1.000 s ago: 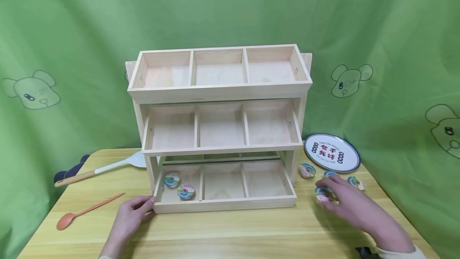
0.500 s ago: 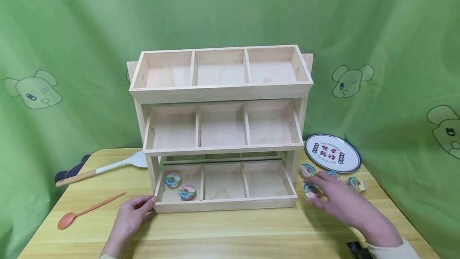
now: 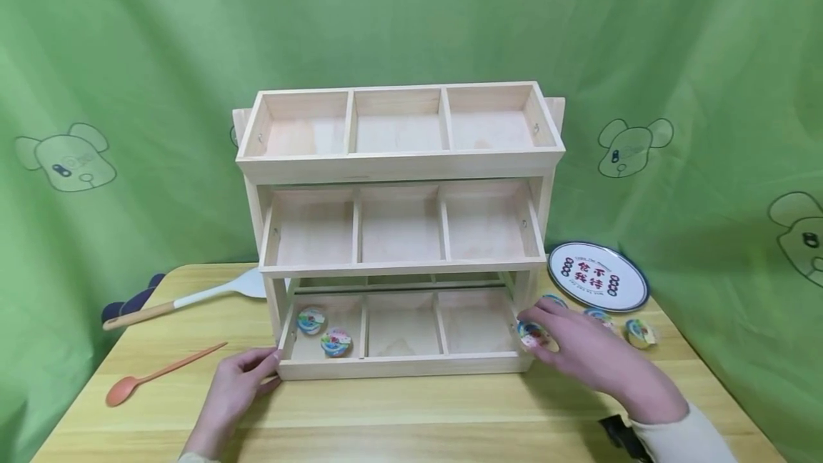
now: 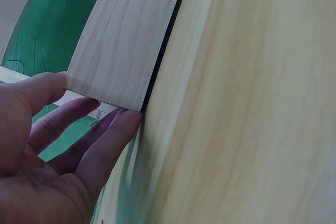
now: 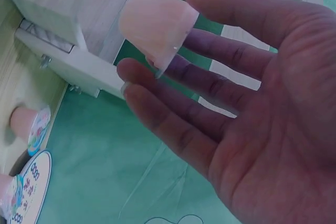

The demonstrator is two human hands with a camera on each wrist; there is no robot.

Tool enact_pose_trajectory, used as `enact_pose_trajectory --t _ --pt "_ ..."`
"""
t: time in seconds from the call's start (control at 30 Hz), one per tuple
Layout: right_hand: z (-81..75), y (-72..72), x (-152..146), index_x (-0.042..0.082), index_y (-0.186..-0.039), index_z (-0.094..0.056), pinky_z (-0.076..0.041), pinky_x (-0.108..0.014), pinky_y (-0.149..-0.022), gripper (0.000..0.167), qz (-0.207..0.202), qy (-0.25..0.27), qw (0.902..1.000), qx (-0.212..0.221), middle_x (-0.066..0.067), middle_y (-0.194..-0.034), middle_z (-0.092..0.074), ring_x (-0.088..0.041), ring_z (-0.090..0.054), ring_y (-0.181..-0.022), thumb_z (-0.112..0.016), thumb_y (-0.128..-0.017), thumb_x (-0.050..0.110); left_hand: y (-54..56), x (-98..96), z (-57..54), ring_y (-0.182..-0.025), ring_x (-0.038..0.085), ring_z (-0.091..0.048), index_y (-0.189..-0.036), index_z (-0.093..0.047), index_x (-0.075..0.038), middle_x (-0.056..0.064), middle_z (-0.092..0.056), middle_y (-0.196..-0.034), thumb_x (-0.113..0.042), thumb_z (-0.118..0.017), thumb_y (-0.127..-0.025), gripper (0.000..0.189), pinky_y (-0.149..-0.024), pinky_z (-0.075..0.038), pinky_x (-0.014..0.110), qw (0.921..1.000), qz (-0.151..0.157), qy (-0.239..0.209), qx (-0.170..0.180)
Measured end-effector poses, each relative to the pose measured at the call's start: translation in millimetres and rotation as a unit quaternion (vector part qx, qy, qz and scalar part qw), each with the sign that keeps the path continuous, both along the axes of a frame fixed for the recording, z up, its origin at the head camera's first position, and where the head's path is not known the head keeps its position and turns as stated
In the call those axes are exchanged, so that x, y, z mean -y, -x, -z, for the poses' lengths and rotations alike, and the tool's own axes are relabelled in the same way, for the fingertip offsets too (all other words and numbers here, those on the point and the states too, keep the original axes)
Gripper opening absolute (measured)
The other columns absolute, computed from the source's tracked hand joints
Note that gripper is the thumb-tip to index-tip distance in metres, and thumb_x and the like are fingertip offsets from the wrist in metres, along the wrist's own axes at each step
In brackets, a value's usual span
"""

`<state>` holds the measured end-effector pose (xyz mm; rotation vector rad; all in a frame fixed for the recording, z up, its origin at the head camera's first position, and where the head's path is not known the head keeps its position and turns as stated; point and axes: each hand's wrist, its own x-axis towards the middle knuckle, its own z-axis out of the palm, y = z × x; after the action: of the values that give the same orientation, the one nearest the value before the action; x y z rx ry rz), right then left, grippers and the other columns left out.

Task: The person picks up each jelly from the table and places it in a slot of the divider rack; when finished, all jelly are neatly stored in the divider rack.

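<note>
My right hand (image 3: 598, 352) pinches a small jelly cup (image 3: 532, 335) by thumb and fingertips, beside the right end of the bottom tray (image 3: 405, 367). In the right wrist view, the pink cup (image 5: 152, 24) is tilted, its lid side towards the fingers. With thumb and fingertips my left hand (image 3: 230, 386) holds the front left corner of that tray, which belongs to a three-tier wooden rack (image 3: 398, 168). Its thumb sits at the tray's upper edge (image 4: 128, 40) in the left wrist view. Two jelly cups (image 3: 311, 321) lie in the bottom tray's left compartment.
Right of the rack, a white plate (image 3: 598, 279) with a blue rim lies near jelly cups (image 3: 639, 333) on the wooden table (image 3: 398, 420). One cup is partly behind my right hand. On the left lie a white spatula (image 3: 206, 296) and an orange spoon (image 3: 122, 390).
My right hand has carried the jelly cup leftwards from beside the other cups to the right end of the bottom tray. The left hand has stayed at the tray corner.
</note>
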<state>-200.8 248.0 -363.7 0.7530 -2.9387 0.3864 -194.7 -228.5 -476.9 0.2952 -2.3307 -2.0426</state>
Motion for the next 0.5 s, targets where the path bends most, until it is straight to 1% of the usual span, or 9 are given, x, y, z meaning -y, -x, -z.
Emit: enact_pose_trajectory --t 0.13,0.3,0.43,0.5 --pt "-1.4 1.8 6.5 0.007 -0.117 -0.066 -0.060 -0.045 -0.080 0.037 0.006 -0.001 1.0000 0.006 -0.005 -0.110 -0.062 -0.023 -0.063 -0.092 -0.078 -0.084 0.020 0.9 -0.4 0.3 -0.103 0.031 -0.064 -0.120 -0.060 0.016 0.029 -0.059 -0.121 -0.004 -0.062 -0.096 0.031 -0.085 -0.059 0.031 1.0000 -0.001 -0.001 0.000" --pt "-2.8 3.2 12.8 0.007 -0.120 -0.065 -0.058 -0.051 -0.085 0.041 0.001 0.006 0.9999 0.011 -0.009 -0.115 -0.062 -0.029 -0.062 -0.099 -0.078 -0.084 0.021 1.6 -1.0 1.5 -0.102 0.030 -0.064 -0.119 -0.061 0.015 0.028 -0.060 -0.120 -0.004 -0.063 -0.095 0.031 -0.084 -0.060 0.031 1.0000 -0.004 -0.001 0.006" --pt "-4.0 4.6 17.9 0.008 -0.121 -0.064 -0.057 -0.053 -0.086 0.043 -0.010 0.009 0.9998 0.014 -0.011 -0.117 -0.061 -0.032 -0.062 -0.100 -0.078 -0.083 0.022 1.5 -0.2 1.7 -0.102 0.030 -0.064 -0.120 -0.060 0.015 0.029 -0.059 -0.122 -0.006 -0.064 -0.096 0.032 -0.084 -0.060 0.031 1.0000 -0.003 0.001 0.006" --pt "-4.9 5.8 21.5 0.008 -0.122 -0.064 -0.057 -0.052 -0.085 0.044 -0.014 0.008 0.9998 0.009 -0.010 -0.117 -0.061 -0.031 -0.062 -0.098 -0.079 -0.083 0.022 1.5 0.9 1.4 -0.102 0.030 -0.064 -0.120 -0.060 0.015 0.029 -0.058 -0.122 -0.006 -0.063 -0.096 0.032 -0.084 -0.060 0.031 1.0000 -0.005 0.001 0.005"
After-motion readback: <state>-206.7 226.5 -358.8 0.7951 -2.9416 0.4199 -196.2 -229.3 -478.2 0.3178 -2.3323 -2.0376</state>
